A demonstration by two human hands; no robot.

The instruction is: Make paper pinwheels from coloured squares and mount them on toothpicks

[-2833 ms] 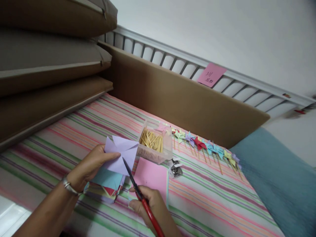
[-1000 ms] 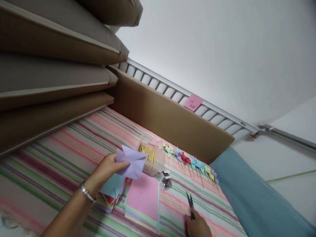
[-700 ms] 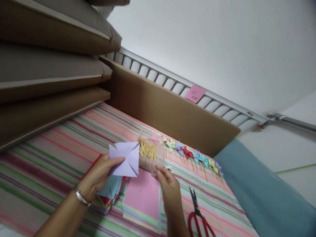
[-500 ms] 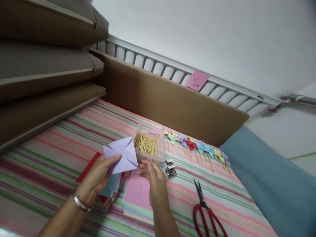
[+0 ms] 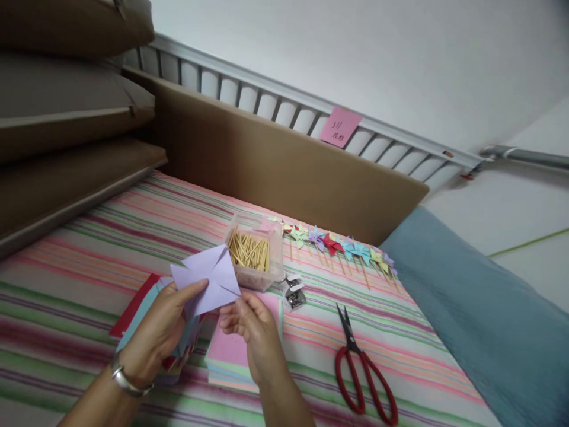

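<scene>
A light purple paper square point(image 5: 212, 276), slit inward from its corners, is held up above the table. My left hand point(image 5: 166, 317) grips its lower left side, thumb on top. The fingers of my right hand point(image 5: 254, 323) are curled together at its lower right corner and appear to pinch it. Beneath my left hand is a pile of coloured papers point(image 5: 133, 314), red and blue among them, partly hidden. Under my right hand lies a stack of square paper, pink sheet point(image 5: 226, 344) on top. Just behind the purple square stands a clear plastic box point(image 5: 276, 255) of thin golden sticks point(image 5: 249, 252).
Finished paper pinwheels on sticks point(image 5: 331, 243) lie in a row at the back. Red-handled scissors point(image 5: 355, 362) rest at the right, and a small packet of dark metal bits point(image 5: 293, 293) lies by the box. Stacked brown boards point(image 5: 80, 127) rise at left; a brown panel point(image 5: 267, 160) stands behind.
My right fingers have closed in on the paper's lower right corner. The view has shifted, so the table things appear further left. My left hand keeps its hold on the purple square.
</scene>
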